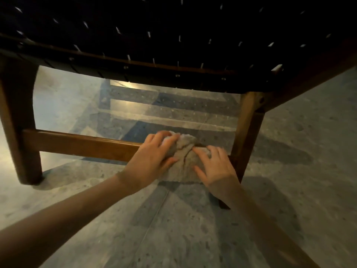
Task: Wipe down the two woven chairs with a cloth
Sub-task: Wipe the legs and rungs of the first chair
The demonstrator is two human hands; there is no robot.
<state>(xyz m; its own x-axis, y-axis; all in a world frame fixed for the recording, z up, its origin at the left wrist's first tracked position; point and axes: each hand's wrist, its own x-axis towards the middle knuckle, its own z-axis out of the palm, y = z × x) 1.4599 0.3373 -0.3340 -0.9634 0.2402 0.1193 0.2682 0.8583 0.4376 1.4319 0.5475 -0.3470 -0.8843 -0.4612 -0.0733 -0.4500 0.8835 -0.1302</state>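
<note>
Down low under the woven chair [173, 35] now, dark seat webbing overhead, and both hands are on the cloth [186, 165]. It's draped over the wooden crossbar [77, 145], at the bar's right end, just beside the right leg [247, 128]. The left hand [152, 153] curls its fingers over the bunched top of the cloth, clutching it against the bar; the right hand [216, 167] is close beside it, fingers bent and spread, gripping the cloth's right side. Far left, the left leg [17, 122] stands on the speckled stone floor [289, 171].
</note>
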